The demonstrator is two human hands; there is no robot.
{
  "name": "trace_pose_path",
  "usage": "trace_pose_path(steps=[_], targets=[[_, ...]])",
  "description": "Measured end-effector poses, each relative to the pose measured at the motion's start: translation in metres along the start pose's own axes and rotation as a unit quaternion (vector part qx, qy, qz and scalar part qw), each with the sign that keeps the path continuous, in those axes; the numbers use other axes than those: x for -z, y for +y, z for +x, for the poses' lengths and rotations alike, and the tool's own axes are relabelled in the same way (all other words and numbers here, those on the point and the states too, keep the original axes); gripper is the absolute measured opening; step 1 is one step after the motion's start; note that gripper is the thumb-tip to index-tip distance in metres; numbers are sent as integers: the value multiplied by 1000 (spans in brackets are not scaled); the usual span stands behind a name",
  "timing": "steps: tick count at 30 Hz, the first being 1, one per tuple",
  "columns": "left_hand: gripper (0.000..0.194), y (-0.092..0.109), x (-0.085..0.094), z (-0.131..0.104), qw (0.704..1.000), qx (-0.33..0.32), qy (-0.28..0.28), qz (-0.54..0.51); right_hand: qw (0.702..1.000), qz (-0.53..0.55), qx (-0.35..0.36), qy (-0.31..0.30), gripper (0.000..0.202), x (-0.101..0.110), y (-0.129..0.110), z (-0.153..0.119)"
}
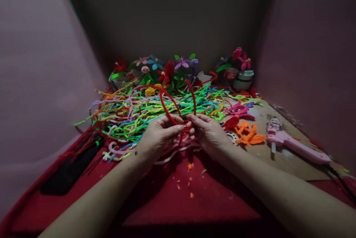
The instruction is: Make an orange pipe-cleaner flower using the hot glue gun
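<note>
The left hand (159,131) and the right hand (208,131) both pinch red pipe cleaners (194,100), which curve upward just beyond the two hands.

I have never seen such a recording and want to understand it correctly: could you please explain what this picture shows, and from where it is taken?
There is no machine here, only a person's bare left hand and right hand. The single picture comes from a camera worn on the person's head, looking forward and down. Both hands pinch red pipe cleaners between the fingers. Beyond them lies a many-coloured pile of pipe cleaners, with fuzzy flowers behind it. On the right, a pink hot-glue gun rests on a brown board. Red cloth covers the surface.
</note>
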State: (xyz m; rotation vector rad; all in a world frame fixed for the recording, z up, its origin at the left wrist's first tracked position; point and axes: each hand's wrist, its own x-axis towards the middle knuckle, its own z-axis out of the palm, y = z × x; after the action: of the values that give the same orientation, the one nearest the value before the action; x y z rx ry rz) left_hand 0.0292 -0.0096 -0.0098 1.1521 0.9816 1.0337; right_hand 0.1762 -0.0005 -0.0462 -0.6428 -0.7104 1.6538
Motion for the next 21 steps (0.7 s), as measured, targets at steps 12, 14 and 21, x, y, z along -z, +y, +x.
trace_pose_path(steps=[12,14,21], targets=[[9,2,11,6,998,19,45,-38,999,-21,-19,-14,16,0,-2,-3],[4,4,11,9,986,45,113,-114,1000,-17,-17,-11,16,-2,-3,-4],[15,8,1,12,919,41,213,-329,999,3,31,-40,13,-5,-1,-4]])
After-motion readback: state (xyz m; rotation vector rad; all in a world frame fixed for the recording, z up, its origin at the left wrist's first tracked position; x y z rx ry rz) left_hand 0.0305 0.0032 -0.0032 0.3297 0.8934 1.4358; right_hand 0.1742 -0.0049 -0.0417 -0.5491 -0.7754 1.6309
